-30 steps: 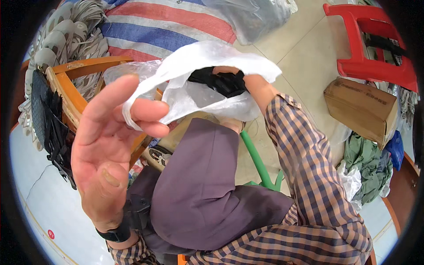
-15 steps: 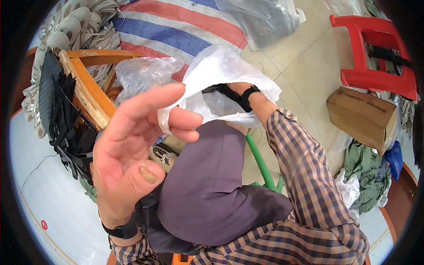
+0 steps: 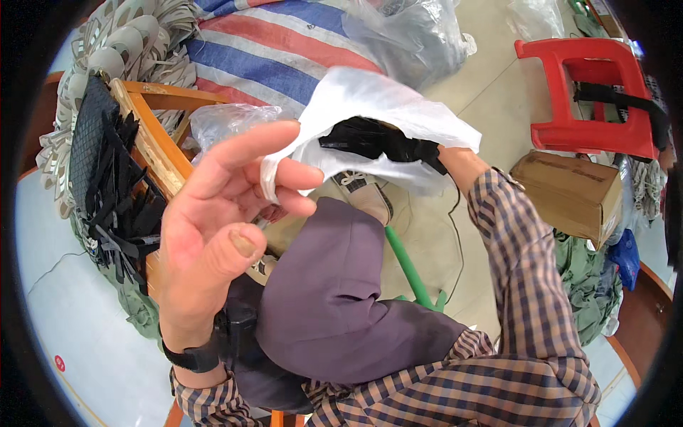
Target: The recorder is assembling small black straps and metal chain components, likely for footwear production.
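Observation:
A white plastic bag (image 3: 384,96) hangs in front of me with its mouth spread wide. One of its handles loops over the bent fingers of my left hand (image 3: 213,220), whose index finger stretches above the loop and whose thumb stands apart. From the right, my right hand (image 3: 462,162) reaches into the bag. Its fingers are hidden by the bag and by black material at the wrist. Black pieces (image 3: 363,136) lie in the bag's mouth; their exact kind cannot be made out.
A wooden chair frame (image 3: 153,156) with black strips (image 3: 124,192) over it stands left. Striped woven sheeting (image 3: 263,53) lies ahead. On the right are a red plastic stool (image 3: 555,92) and a cardboard box (image 3: 562,188). A green bar (image 3: 413,267) is beside my knee.
My right arm has moved right, and the bag's right side stretches further that way. More black material shows in its mouth. My left hand still holds the handle.

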The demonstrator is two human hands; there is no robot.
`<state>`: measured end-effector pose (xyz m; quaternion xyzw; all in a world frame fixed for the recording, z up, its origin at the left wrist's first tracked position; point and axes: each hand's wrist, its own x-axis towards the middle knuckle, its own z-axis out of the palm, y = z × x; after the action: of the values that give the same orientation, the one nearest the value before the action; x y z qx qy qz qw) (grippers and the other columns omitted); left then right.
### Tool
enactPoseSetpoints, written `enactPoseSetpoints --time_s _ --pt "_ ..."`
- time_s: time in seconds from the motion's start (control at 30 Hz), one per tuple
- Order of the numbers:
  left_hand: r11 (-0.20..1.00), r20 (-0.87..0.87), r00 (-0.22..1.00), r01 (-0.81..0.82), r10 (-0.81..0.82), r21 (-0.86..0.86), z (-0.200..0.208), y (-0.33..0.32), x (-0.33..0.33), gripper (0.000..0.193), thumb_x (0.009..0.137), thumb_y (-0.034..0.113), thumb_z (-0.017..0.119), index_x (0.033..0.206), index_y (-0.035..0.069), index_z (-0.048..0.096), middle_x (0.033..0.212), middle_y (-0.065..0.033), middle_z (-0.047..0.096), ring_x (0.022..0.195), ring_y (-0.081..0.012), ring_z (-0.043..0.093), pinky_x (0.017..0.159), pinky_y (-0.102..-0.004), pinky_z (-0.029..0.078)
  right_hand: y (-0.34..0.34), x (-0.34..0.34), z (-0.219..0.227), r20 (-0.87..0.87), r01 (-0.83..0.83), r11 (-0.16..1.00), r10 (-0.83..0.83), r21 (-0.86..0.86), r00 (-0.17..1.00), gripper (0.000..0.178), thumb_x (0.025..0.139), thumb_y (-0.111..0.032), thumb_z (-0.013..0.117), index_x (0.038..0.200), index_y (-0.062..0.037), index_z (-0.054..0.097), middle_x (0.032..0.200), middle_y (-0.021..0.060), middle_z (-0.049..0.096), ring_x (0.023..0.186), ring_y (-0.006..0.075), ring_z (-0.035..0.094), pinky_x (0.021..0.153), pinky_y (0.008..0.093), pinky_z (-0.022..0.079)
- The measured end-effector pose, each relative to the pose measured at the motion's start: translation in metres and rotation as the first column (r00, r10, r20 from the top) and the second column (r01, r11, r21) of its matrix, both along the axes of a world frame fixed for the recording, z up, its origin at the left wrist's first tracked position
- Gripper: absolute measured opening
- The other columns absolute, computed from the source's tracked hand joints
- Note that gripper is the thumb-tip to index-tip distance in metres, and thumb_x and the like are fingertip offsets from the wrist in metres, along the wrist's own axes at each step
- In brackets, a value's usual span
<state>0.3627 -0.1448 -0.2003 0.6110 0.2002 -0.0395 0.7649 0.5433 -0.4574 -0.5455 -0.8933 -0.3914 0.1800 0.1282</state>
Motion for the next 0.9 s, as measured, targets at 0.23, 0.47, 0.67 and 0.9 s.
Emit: enactPoseSetpoints --time_s 0.23,0.47,0.67,0.9 --pt "0.996 0.012 0.996 0.084 -0.084 -0.013 -0.006 0.000 -0.004 0.075 0.079 0.041 0.068 0.129 -0.006 0.039 0.107 -0.0158 0.057 0.095 -0.0192 0.055 0.088 -0.0331 0.043 -0.001 -0.014 0.026 -0.097 -0.017 0.998 0.011 -0.054 0.995 0.041 0.072 -0.015 0.061 0.111 -0.0054 0.058 0.111 0.0193 0.058 0.104 0.0358 0.054 0.091 0.0439 0.040" --pt "0.995 0.023 0.995 0.094 -0.094 -0.036 -0.013 -0.001 0.004 0.071 0.080 0.038 0.067 0.129 -0.006 0.040 0.107 -0.0154 0.057 0.096 -0.0194 0.055 0.089 -0.0336 0.042 0.133 -0.038 0.013 -0.222 -0.044 0.994 0.022 -0.095 0.975 0.041 0.069 -0.015 0.063 0.110 -0.0052 0.059 0.110 0.0192 0.059 0.103 0.0357 0.054 0.091 0.0439 0.039" --pt "0.995 0.034 0.997 0.077 -0.075 -0.056 -0.012 0.003 0.002 0.069 0.081 0.034 0.067 0.130 -0.005 0.039 0.108 -0.0140 0.056 0.097 -0.0191 0.055 0.090 -0.0330 0.042 0.144 -0.072 -0.029 0.044 0.003 0.986 -0.011 0.168 0.999 0.039 0.083 -0.008 0.047 0.121 -0.0060 0.051 0.118 0.0186 0.055 0.111 0.0368 0.051 0.097 0.0480 0.036" --pt "1.000 -0.025 0.999 0.027 -0.027 -0.012 -0.002 0.006 -0.008 0.083 0.074 0.049 0.069 0.130 -0.005 0.039 0.106 -0.0119 0.057 0.093 -0.0171 0.055 0.089 -0.0310 0.041 0.008 -0.048 -0.015 -0.056 -0.278 0.959 0.275 -0.061 0.960 0.040 0.076 -0.017 0.059 0.114 -0.0066 0.057 0.110 0.0169 0.060 0.105 0.0336 0.054 0.091 0.0390 0.042"
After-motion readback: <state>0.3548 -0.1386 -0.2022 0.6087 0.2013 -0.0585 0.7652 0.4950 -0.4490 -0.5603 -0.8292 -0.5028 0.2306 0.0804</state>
